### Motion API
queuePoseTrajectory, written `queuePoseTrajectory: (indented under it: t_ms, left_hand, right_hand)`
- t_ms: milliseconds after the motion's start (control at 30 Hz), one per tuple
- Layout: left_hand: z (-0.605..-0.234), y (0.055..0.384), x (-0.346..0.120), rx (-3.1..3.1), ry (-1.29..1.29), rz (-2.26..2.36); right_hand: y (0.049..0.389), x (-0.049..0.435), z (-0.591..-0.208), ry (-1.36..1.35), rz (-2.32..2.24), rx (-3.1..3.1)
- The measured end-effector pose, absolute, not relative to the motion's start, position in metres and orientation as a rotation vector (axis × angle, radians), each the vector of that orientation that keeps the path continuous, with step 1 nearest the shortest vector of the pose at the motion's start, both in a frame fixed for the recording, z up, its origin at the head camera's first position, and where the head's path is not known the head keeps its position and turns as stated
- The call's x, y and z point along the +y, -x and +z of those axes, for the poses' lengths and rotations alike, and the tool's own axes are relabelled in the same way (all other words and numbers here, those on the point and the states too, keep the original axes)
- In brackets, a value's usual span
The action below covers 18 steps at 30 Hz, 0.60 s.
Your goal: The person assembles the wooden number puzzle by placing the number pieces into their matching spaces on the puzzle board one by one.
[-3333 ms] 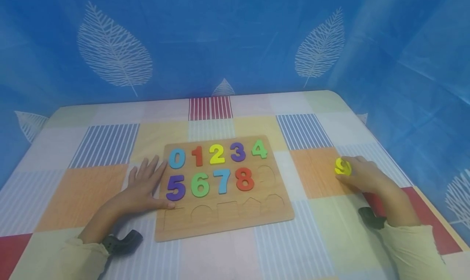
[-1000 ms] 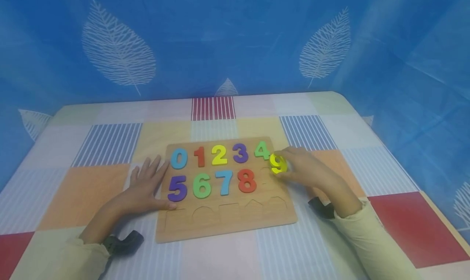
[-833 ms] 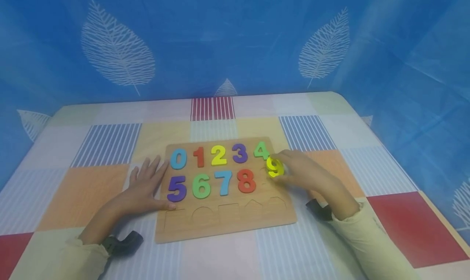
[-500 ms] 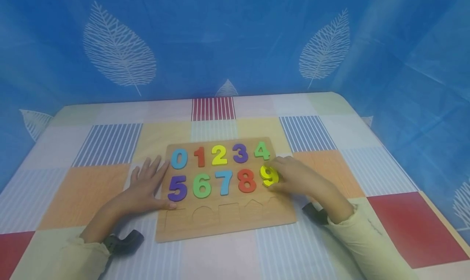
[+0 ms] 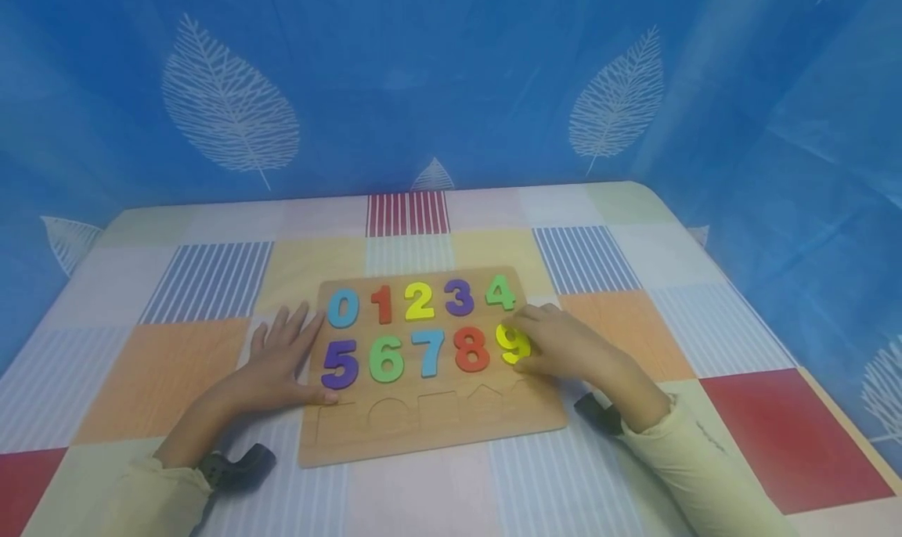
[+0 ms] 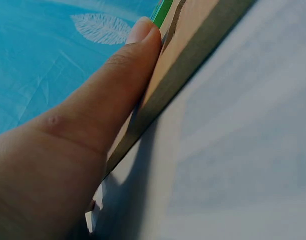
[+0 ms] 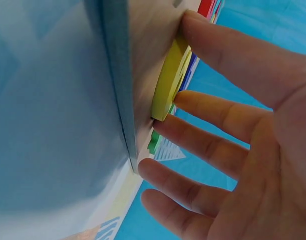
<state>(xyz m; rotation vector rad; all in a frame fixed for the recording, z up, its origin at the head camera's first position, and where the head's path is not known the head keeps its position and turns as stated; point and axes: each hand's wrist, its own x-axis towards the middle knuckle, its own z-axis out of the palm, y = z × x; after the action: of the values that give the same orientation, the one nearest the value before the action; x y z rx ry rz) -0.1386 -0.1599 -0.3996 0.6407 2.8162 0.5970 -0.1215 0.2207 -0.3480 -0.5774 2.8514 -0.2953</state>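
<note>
A wooden number puzzle board (image 5: 430,445) lies on the table with coloured digits in two rows. My right hand (image 5: 574,353) holds the yellow number 9 (image 7: 165,90) between thumb and fingers, at the right end of the second row. In the right wrist view the 9 sits against the board face, slightly tilted; whether it is fully in its recess I cannot tell. My left hand (image 5: 271,373) rests at the board's left edge with spread fingers, its thumb (image 6: 137,45) lying on the board beside the purple 5 (image 5: 340,365).
Digits 0 to 4 fill the top row, among them the green 4 (image 5: 500,293). The red 8 (image 5: 463,357) sits left of the 9. Outlined recesses line the bottom row. A patchwork cloth (image 5: 423,498) covers the table, with a blue leaf-patterned curtain (image 5: 437,75) behind.
My right hand has carried the yellow 9 leftward from the orange patch onto the board, then down to the second row's right end. My left hand has stayed in place.
</note>
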Motion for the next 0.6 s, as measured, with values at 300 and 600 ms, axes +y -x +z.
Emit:
queuePoseTrajectory:
  t_ms: [300,600]
  left_hand:
    - [-0.394,0.142,-0.162,2.821,-0.653,0.594]
    - [-0.405,0.140,-0.163,2.810,-0.651,0.603]
  right_hand:
    - [0.127,0.219,-0.349,0.649,-0.236,2.886]
    - [0.124,0.218,-0.354,0.570,-0.223,2.847]
